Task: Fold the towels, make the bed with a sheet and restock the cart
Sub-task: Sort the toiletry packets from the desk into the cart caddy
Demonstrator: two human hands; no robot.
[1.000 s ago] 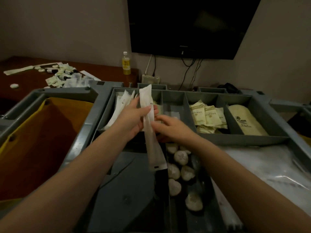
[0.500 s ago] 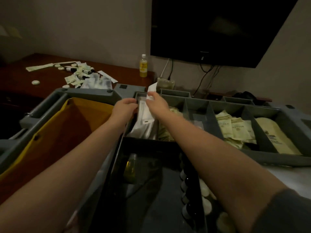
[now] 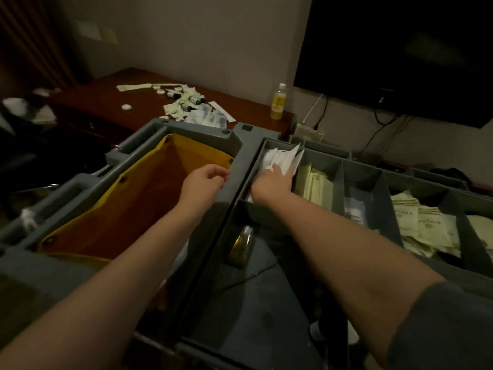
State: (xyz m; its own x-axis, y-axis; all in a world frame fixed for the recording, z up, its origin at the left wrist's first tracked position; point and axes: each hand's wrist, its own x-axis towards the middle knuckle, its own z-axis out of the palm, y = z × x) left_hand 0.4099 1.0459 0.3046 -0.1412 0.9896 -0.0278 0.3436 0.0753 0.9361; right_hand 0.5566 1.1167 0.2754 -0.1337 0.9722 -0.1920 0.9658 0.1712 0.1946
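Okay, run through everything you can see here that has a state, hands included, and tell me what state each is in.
left hand: loosely curled, holding nothing.
right hand: fingers among the white packets, hold unclear.
white packets: leaning in the leftmost compartment of the cart.
yellow bag: open.
drink bottle: upright, capped.
TV: screen dark.

The cart [image 3: 240, 148] was moulded grey plastic, matt and faintly scuffed, and the bag [image 3: 149, 198] hung in it was yellow cloth, dull and smooth, with dark snaps along its edge. The packets [image 3: 282, 158] looked like thin white paper or film with a slight sheen, and the sachets [image 3: 314, 182] beside them like matt cream paper. The desk [image 3: 104, 105] was polished reddish wood, the bottle [image 3: 278, 101] clear plastic, the screen [image 3: 400, 49] glossy black.
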